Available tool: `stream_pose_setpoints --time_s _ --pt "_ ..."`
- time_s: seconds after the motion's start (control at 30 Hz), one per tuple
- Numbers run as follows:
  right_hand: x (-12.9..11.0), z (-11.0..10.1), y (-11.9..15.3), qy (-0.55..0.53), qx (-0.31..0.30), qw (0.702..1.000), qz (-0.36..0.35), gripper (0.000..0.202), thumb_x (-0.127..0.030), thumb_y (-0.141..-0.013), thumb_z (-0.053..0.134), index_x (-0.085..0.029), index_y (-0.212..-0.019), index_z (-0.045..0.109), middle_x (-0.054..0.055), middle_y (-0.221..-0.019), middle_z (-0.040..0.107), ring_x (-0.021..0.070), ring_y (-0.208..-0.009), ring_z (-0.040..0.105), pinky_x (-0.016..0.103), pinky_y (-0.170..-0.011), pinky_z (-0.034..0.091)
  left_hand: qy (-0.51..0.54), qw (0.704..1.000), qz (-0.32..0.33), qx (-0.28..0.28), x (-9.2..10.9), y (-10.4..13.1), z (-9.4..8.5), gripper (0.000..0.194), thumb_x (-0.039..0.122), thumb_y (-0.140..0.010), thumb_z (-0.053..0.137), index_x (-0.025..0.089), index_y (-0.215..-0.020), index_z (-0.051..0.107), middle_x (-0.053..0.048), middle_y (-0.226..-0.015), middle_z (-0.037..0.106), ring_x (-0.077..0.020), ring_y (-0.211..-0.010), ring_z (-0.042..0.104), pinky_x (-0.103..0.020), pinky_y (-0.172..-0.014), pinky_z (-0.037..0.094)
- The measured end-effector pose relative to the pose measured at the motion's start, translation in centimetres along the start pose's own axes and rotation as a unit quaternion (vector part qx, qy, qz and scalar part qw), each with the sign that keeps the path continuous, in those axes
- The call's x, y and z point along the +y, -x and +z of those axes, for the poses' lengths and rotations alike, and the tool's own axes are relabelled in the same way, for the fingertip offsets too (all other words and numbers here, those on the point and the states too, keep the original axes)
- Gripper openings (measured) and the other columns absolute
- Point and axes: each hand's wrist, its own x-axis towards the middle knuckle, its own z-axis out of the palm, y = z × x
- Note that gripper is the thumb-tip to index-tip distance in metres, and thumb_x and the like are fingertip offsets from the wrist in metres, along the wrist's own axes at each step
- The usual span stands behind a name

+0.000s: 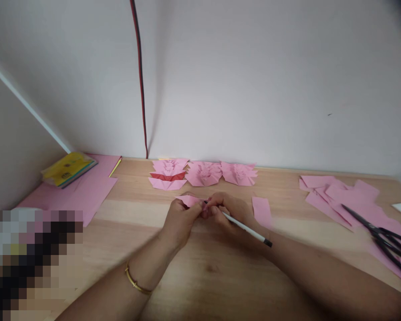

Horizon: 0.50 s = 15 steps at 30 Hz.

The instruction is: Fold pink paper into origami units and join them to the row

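A small folded pink paper is pinched in my left hand, low in the middle of the view. My right hand grips a white pen with a dark end, which points down to the right. Its other end meets the paper where the fingers of both hands come together; that spot is mostly hidden by the fingertips. Beyond my hands, folded pink paper pieces stand in three groups along the wall, one with a red piece among them. A pink strip lies just right of my right hand.
Black scissors rest on scattered pink sheets at the right. At the left, a yellow packet lies on large pink sheets. A red and black cable hangs down the wall behind the wooden table. The lower left corner is pixelated.
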Motion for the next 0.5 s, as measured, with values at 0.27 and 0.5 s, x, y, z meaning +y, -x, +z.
stream_pose_setpoints --time_s 0.27,0.5 --pt "-0.03 -0.01 0.0 -0.009 0.003 1.0 -0.005 0.011 -0.018 -0.085 0.048 -0.021 -0.093 0.055 0.004 -0.085 0.07 0.0177 -0.077 0.067 0.031 -0.07 0.054 0.005 1.0 0.001 0.0 -0.16 -0.03 -0.05 0.014 0.022 -0.069 0.066 0.013 -0.059 0.06 -0.001 -0.057 0.058 -0.0123 -0.06 0.054 -0.025 -0.063 0.043" --pt "-0.25 -0.2 -0.17 -0.007 -0.01 1.0 -0.005 0.01 -0.017 -0.085 0.047 -0.021 -0.09 0.054 0.004 -0.082 0.069 0.0178 -0.077 0.067 0.032 -0.069 0.054 -0.001 1.0 -0.001 0.004 0.15 0.0 0.17 0.014 0.02 -0.069 0.065 0.014 -0.059 0.059 0.0 -0.057 0.058 -0.0116 -0.059 0.054 -0.024 -0.062 0.043"
